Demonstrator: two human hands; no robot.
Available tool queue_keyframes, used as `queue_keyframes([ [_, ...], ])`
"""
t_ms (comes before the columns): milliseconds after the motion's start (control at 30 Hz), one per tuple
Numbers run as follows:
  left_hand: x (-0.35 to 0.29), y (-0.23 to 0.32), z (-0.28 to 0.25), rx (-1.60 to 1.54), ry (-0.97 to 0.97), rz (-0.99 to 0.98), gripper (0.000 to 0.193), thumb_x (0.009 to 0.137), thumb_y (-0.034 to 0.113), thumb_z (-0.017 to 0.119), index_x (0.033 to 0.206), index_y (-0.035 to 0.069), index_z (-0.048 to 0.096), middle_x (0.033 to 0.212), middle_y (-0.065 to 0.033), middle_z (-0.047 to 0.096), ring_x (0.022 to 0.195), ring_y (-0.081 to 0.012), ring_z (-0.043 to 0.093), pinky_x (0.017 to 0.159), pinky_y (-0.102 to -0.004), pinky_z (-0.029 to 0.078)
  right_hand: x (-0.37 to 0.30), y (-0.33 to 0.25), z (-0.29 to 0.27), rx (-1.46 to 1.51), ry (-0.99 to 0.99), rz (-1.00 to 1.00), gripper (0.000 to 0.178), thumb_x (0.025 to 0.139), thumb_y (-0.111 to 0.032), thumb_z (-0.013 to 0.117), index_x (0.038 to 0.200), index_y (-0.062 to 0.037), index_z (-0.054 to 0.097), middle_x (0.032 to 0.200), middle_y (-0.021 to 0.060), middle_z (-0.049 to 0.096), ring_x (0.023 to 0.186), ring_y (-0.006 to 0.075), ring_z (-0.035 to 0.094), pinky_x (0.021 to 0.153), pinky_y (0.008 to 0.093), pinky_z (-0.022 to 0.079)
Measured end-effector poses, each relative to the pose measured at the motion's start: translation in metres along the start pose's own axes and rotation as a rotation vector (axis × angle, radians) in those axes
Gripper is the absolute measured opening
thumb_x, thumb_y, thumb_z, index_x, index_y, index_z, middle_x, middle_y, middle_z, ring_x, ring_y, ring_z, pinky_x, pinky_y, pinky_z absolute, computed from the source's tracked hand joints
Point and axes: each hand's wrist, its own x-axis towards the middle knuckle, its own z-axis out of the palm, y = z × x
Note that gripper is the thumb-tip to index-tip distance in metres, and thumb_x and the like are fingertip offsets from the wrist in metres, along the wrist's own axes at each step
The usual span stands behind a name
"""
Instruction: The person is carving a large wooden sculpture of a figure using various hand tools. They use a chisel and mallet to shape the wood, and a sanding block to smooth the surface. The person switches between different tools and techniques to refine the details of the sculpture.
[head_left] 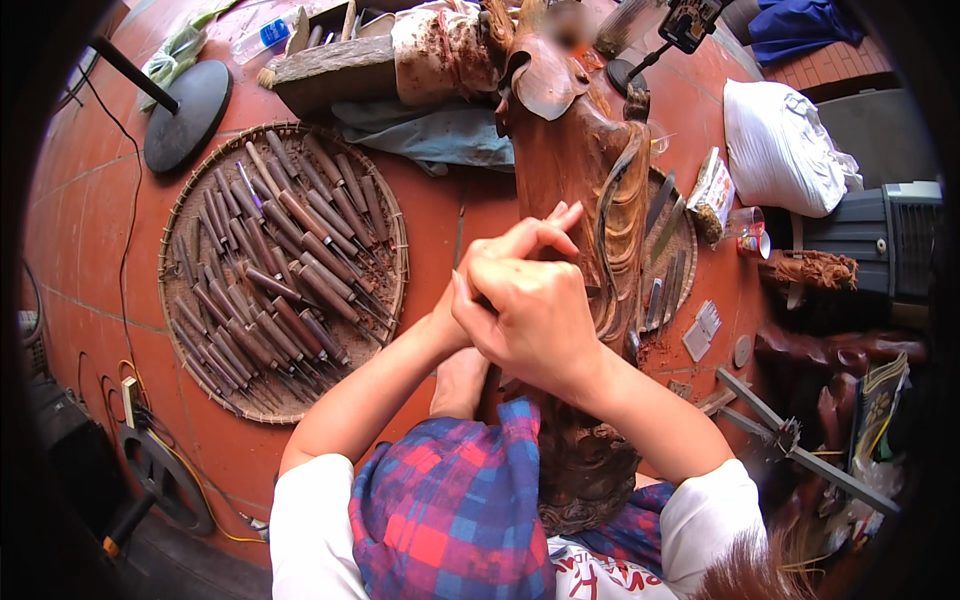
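On my left I see a round woven tray packed with slim wooden-handled chisels on the red tiled floor. My left hand and right hand clasp together, fingers curled tight over something I cannot make out. They press against the tall, glossy reddish-brown wood carving at centre, its grooves flowing.

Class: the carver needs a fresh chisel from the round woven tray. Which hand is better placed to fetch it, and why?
Probably the left hand. The woven tray of chisels lies on the person's left, beside that forearm. The right hand is clasped over the left at the wooden carving, farther from the tray.
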Motion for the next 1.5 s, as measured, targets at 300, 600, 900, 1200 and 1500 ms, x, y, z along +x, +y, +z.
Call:
queue_keyframes([
  [300, -0.002, -0.003, 0.0, 0.037, -0.023, -0.021, 0.031, 0.081, 0.01, 0.066, 0.106, -0.004, 0.055, 0.14, -0.0243, 0.047, 0.133, -0.0271, 0.043, 0.104, -0.0356, 0.041, -0.002, -0.003, 0.001, -0.008, 0.011, -0.03, 0.022, 0.082, -0.015, 0.067, 0.068, -0.0019, 0.056, 0.067, 0.0151, 0.062, 0.061, 0.0307, 0.063, 0.06, 0.0391, 0.05],
  [600, 0.002, -0.01, -0.002, 0.012, -0.003, -0.028, 0.022, 0.089, 0.014, 0.053, 0.101, -0.004, 0.059, 0.131, -0.0226, 0.056, 0.132, -0.0263, 0.045, 0.11, -0.0373, 0.034, 0.001, -0.001, 0.002, -0.005, -0.003, -0.027, 0.022, 0.083, -0.015, 0.067, 0.07, -0.0017, 0.056, 0.065, 0.0145, 0.059, 0.06, 0.0312, 0.062, 0.058, 0.039, 0.049],
  [900, 0.01, -0.001, -0.005, 0.004, -0.002, -0.103, 0.022, 0.089, 0.016, 0.054, 0.101, -0.002, 0.059, 0.119, -0.0179, 0.064, 0.114, -0.0228, 0.06, 0.104, -0.0337, 0.042, 0.0, -0.002, -0.003, -0.004, -0.024, -0.002, 0.021, 0.082, -0.016, 0.068, 0.07, -0.0023, 0.057, 0.065, 0.0136, 0.06, 0.06, 0.0292, 0.063, 0.058, 0.0376, 0.05],
  [1200, 0.007, -0.008, -0.006, 0.032, 0.015, -0.027, 0.027, 0.084, 0.017, 0.06, 0.099, -0.005, 0.06, 0.123, -0.0205, 0.062, 0.121, -0.0235, 0.056, 0.104, -0.0361, 0.043, 0.011, 0.002, -0.003, 0.005, -0.058, -0.011, 0.025, 0.085, -0.022, 0.065, 0.072, -0.0014, 0.057, 0.067, 0.0152, 0.059, 0.062, 0.0334, 0.063, 0.06, 0.0421, 0.051],
  [1500, 0.021, 0.046, -0.012, 0.311, 0.152, 0.164, 0.029, 0.077, 0.015, 0.074, 0.064, 0.002, 0.052, 0.055, -0.0085, 0.057, 0.049, -0.0151, 0.057, 0.051, -0.0301, 0.047, 0.059, -0.01, -0.068, 0.59, -0.236, 0.03, 0.029, 0.102, -0.019, 0.048, 0.086, 0.0032, 0.059, 0.073, 0.0004, 0.054, 0.064, 0.0038, 0.045, 0.055, 0.0187, 0.037],
])
